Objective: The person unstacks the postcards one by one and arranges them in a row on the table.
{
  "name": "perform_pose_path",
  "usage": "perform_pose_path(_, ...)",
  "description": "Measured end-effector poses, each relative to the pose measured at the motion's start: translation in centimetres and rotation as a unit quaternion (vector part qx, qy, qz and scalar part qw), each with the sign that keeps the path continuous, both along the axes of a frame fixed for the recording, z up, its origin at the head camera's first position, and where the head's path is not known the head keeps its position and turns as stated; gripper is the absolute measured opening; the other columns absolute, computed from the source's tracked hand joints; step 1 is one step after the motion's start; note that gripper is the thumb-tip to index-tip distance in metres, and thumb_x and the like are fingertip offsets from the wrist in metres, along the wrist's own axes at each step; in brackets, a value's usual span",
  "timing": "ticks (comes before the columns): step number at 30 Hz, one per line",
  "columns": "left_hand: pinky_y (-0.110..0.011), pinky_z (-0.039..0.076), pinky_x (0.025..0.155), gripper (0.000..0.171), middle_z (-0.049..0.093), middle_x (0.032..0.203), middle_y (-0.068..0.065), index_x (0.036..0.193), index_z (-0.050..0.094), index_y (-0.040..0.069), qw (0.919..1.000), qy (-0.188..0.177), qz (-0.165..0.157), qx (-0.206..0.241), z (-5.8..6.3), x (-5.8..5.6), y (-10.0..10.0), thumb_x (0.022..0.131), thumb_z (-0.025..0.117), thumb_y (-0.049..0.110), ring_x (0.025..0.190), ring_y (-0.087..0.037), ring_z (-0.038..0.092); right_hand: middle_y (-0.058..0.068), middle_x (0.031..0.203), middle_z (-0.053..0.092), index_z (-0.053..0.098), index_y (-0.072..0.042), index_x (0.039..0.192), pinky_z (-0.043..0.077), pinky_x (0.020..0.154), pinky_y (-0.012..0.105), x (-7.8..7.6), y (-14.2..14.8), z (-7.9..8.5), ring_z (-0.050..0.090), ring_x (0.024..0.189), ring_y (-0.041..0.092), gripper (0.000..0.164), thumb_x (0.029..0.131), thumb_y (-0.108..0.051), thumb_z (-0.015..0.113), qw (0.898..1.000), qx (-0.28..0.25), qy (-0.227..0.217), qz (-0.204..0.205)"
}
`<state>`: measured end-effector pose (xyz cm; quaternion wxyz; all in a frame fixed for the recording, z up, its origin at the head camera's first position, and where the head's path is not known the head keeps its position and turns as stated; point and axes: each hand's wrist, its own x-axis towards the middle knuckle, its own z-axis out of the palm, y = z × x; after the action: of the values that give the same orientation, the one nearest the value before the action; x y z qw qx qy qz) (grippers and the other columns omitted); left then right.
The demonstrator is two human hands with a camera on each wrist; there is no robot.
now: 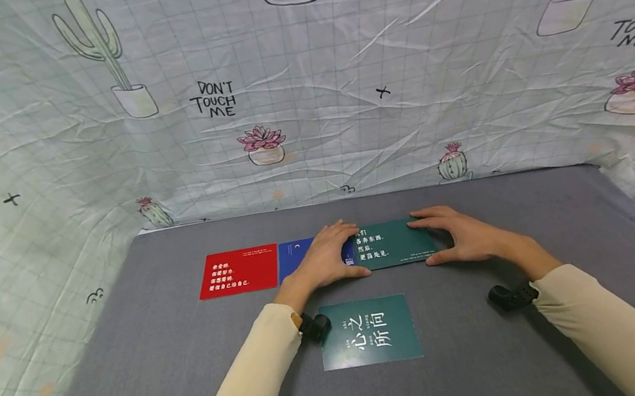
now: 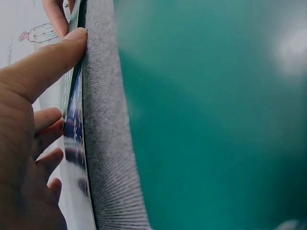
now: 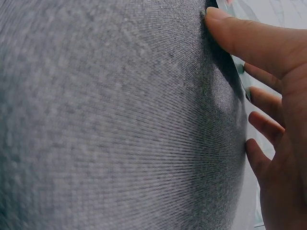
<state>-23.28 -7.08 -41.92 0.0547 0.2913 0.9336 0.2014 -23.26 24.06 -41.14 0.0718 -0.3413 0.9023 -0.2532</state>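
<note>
On the grey bench (image 1: 167, 375), nearest the front edge and left of the right hand, one lettered green card (image 1: 369, 331) lies flat with its writing turned sideways; the left forearm's black wristband (image 1: 315, 327) overlaps its left side.

Farther in, toward the bench's back edge, the left hand (image 1: 325, 260) and right hand (image 1: 467, 236) hold the long green card (image 1: 394, 244) by its two ends, fingers curved, thumbs on the near edge and fingertips at the far one. It ends a row: the blue card (image 1: 294, 258), partly under the left hand, then the red card (image 1: 239, 271) toward the bench's left edge.

To seat it well, both ends would best come down evenly, its left end meeting the blue card squarely without nudging it.

The right wrist view shows a dark gap under the held card's near edge, suggesting that it is slightly raised, which the head view hides. Only the head view shows the red card and the whole row before the cactus-print cloth (image 1: 314, 125).
</note>
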Motion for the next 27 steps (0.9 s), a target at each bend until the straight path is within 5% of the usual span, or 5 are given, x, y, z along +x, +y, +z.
perform_pose_path(27, -0.042, 0.004, 0.116, 0.084, 0.035, 0.151, 0.001, 0.144, 0.043, 0.016, 0.9992, -0.015, 0.010, -0.036, 0.40, 0.32, 0.03, 0.076, 0.073, 0.054, 0.144, -0.019, 0.014, 0.018, 0.148, 0.034, 0.050, -0.007, 0.139, 0.026, 0.101, 0.064, 0.07, -0.16, -0.32, 0.025, 0.135, 0.040, 0.072, 0.080, -0.039, 0.077, 1.000, -0.001, 0.017, 0.014)
